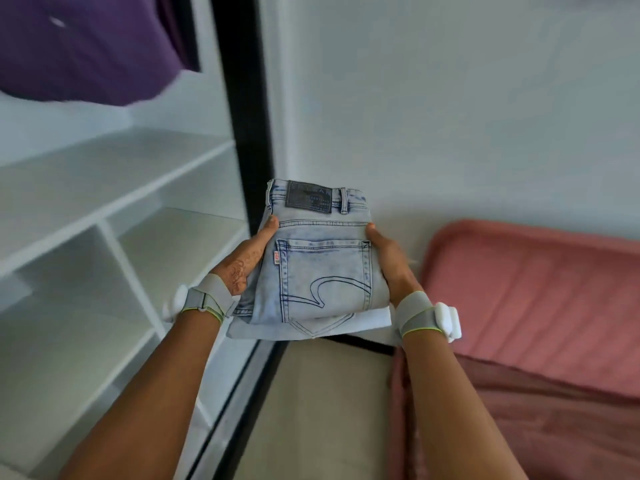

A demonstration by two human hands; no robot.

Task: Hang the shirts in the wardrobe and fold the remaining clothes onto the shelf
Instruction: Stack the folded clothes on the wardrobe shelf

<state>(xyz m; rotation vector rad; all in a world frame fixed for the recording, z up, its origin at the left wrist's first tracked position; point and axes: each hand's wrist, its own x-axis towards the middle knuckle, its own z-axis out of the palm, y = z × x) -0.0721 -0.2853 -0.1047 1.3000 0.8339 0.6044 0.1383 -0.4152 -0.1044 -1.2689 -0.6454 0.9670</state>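
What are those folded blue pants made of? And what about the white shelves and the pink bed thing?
The folded jeans look like faded, light-washed denim: dark stitching, a back pocket, a waistband patch. The shelves seem to be smooth, white-coated board, matte; wood or laminate, hard to tell. The pink bed cover looks like soft, plush fabric, with faint ridges.

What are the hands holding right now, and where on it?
Folded jeans, carried between both hands: left hand grips the left edge, right hand the right edge, thumbs on top beside the back pocket.
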